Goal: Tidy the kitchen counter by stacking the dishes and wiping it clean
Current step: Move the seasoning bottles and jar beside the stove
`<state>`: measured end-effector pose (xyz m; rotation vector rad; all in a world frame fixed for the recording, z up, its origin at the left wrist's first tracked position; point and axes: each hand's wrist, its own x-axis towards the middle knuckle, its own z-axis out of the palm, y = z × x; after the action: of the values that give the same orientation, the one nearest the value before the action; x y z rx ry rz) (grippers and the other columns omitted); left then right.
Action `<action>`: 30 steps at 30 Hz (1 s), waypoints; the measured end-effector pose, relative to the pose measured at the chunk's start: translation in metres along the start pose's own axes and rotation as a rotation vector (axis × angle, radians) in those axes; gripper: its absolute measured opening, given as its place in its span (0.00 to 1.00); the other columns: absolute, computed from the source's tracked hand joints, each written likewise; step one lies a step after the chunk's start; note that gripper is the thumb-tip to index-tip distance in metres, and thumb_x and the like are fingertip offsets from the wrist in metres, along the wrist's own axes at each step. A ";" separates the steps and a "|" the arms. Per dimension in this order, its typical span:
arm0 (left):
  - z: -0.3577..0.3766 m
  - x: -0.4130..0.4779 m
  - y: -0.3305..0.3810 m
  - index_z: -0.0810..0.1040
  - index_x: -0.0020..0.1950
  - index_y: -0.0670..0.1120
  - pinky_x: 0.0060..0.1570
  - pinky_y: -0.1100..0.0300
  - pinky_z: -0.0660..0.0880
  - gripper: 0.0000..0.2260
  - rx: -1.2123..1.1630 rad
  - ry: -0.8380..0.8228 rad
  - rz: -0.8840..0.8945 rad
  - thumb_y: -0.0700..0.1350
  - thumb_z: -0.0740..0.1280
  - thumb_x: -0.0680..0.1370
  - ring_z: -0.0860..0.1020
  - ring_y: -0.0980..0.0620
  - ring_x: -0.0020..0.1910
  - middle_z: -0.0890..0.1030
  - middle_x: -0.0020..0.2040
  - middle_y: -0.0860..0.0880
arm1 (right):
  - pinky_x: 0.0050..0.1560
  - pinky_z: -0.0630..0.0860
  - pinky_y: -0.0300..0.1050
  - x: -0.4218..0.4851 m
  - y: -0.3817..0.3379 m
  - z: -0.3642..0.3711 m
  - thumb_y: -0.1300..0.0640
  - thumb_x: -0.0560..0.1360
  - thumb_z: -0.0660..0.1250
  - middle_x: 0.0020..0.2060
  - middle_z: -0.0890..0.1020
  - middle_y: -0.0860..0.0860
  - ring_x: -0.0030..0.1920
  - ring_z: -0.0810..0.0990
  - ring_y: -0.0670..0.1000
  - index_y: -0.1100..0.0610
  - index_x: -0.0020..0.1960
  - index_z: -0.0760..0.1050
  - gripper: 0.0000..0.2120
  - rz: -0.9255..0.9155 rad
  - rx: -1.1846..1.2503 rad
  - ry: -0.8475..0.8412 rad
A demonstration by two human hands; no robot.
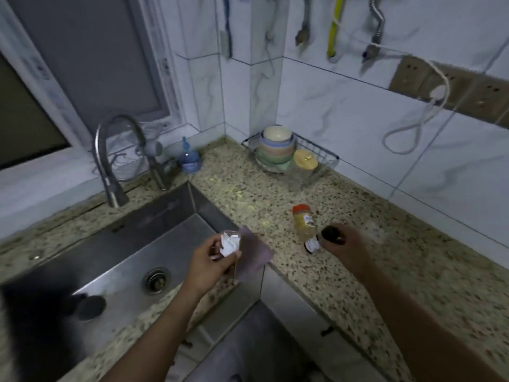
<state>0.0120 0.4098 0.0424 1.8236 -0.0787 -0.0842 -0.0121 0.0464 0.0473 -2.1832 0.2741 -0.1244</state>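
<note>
Counter (pixel 248 194) — one bowl stack (pixel 276 146), one cloth (pixel 253 255)

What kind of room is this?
Most likely a home kitchen. There is a stainless steel sink with a curved metal faucet, a speckled stone counter, and pastel bowls stacked in a black wire rack.

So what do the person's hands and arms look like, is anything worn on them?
Two bare hands, no gloves: the left hand and the right hand. Both forearms are uncovered right to the picture's edge, with no sleeve, watch or bracelet showing. The picture is too blurred to tell whether any ring is worn.
</note>
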 end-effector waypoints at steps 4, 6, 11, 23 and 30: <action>-0.039 -0.014 -0.015 0.79 0.60 0.44 0.39 0.68 0.78 0.16 -0.058 0.162 -0.099 0.37 0.77 0.74 0.82 0.63 0.40 0.85 0.50 0.47 | 0.34 0.70 0.40 0.019 -0.038 0.041 0.62 0.74 0.77 0.31 0.76 0.53 0.31 0.75 0.44 0.57 0.40 0.77 0.09 -0.106 0.024 -0.097; -0.058 -0.021 -0.024 0.78 0.62 0.46 0.44 0.65 0.80 0.18 -0.079 0.255 -0.130 0.39 0.78 0.74 0.83 0.61 0.45 0.85 0.52 0.48 | 0.37 0.71 0.44 0.029 -0.054 0.062 0.62 0.74 0.76 0.33 0.78 0.59 0.34 0.76 0.47 0.61 0.42 0.78 0.08 -0.113 0.041 -0.142; -0.095 -0.034 -0.036 0.78 0.60 0.45 0.46 0.63 0.80 0.17 -0.062 0.434 -0.177 0.41 0.79 0.74 0.84 0.55 0.48 0.85 0.53 0.47 | 0.50 0.81 0.55 0.050 -0.084 0.110 0.63 0.74 0.76 0.46 0.86 0.57 0.47 0.84 0.52 0.53 0.50 0.80 0.08 -0.043 0.235 -0.296; -0.164 -0.109 -0.041 0.78 0.59 0.48 0.49 0.57 0.80 0.16 -0.036 0.888 -0.265 0.42 0.79 0.74 0.83 0.52 0.50 0.84 0.52 0.48 | 0.45 0.79 0.37 0.058 -0.165 0.253 0.68 0.74 0.75 0.45 0.85 0.50 0.44 0.84 0.45 0.53 0.48 0.78 0.12 -0.149 0.303 -0.757; -0.195 -0.147 -0.041 0.76 0.59 0.39 0.37 0.65 0.78 0.15 -0.028 1.045 -0.301 0.36 0.75 0.76 0.83 0.60 0.40 0.84 0.48 0.44 | 0.41 0.77 0.31 0.038 -0.206 0.309 0.66 0.74 0.76 0.46 0.86 0.51 0.44 0.84 0.47 0.58 0.51 0.79 0.09 -0.192 0.325 -0.870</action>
<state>-0.1150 0.6219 0.0538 1.6390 0.9210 0.6492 0.1140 0.3971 0.0324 -1.7441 -0.4210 0.6219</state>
